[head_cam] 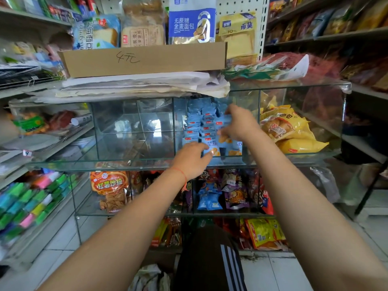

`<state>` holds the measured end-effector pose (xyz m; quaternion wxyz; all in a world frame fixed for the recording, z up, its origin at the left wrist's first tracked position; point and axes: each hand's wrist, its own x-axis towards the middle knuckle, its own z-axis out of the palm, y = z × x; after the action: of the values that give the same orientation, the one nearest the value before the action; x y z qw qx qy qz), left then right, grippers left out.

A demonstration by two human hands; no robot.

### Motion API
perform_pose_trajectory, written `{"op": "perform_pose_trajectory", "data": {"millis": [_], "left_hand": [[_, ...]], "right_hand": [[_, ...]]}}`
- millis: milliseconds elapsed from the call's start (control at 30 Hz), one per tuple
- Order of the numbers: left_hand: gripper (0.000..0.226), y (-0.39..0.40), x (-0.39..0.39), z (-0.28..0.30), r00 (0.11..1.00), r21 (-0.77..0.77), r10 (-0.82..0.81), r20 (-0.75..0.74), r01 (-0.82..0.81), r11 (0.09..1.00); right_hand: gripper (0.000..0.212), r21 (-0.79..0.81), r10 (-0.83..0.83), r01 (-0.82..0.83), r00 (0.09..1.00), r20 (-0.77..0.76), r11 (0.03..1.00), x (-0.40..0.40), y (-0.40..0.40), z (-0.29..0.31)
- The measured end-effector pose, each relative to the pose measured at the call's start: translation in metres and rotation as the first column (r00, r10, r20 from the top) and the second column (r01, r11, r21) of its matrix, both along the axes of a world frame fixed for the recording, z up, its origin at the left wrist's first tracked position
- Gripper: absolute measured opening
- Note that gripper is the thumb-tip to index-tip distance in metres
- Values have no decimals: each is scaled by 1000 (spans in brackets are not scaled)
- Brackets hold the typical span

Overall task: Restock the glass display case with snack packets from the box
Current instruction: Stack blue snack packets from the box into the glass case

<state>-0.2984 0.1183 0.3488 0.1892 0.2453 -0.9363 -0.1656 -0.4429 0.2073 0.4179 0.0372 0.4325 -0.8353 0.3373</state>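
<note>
**Q:** While both arms are reaching forward, what are the hands doing?

**A:** Both are working inside the middle compartment of the glass display case [289,162], on its top shelf. The right hand [239,122] is reaching further in, its fingers curling around a light blue snack packet [225,120] and holding it against the stack. The left hand [192,159] is sitting nearer, at the front edge of the shelf, its fingertips touching the front blue packet [225,147], which is standing upright just right of that hand. I cannot tell whether the left fingers are pinching it or only pressing against it.

**Q:** Where are the rest of the packets lying?

**A:** Rows of matching blue packets [198,124] are filling that compartment from near to far, sitting between the two hands and behind them.

**Q:** What is surrounding them?

**A:** Left of them, a glass compartment is showing only reflections. Right of them, yellow bread bags [294,131] are piling up. A cardboard box [144,59] with handwriting is resting on papers on top of the case. Lower shelves are holding mixed snack bags, including an orange chip bag [109,185] at lower left.
</note>
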Motion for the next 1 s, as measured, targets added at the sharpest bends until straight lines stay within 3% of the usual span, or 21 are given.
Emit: {"op": "perform_pose_trajectory", "data": {"millis": [67, 133, 333, 467, 633, 767, 833, 1000], "left_hand": [[49, 0, -5, -5, 995, -45, -2, 102, 7, 999], [51, 1, -9, -8, 994, -71, 17, 109, -9, 997], [58, -5, -18, -7, 981, -102, 38, 189, -19, 995], [60, -8, -24, -7, 968, -102, 27, 250, -1, 995], [61, -7, -28, -4, 948, -89, 23, 316, 5, 996], [61, -7, -29, -4, 942, -93, 34, 335, -3, 996], [61, -6, -29, -3, 942, -95, 36, 335, -5, 995], [62, -8, -28, -2, 939, -88, 24, 344, 6, 996]], "right_hand": [[56, 225, -14, 47, 990, -144, 973, -3, 0, -4], [51, 367, -3, 76, 981, -196, 927, -5, -2, -10], [59, 569, -35, 219, 948, -316, 792, -15, -19, -28], [51, 543, -8, 360, 838, -545, 759, -13, -28, -35], [56, 488, 4, 213, 914, -405, 846, -24, -32, -42], [56, 519, 29, 172, 934, -357, 837, -23, -29, -39], [46, 548, 13, 198, 934, -357, 813, -23, -26, -35], [46, 555, 0, 286, 889, -458, 781, -22, -22, -31]]}}
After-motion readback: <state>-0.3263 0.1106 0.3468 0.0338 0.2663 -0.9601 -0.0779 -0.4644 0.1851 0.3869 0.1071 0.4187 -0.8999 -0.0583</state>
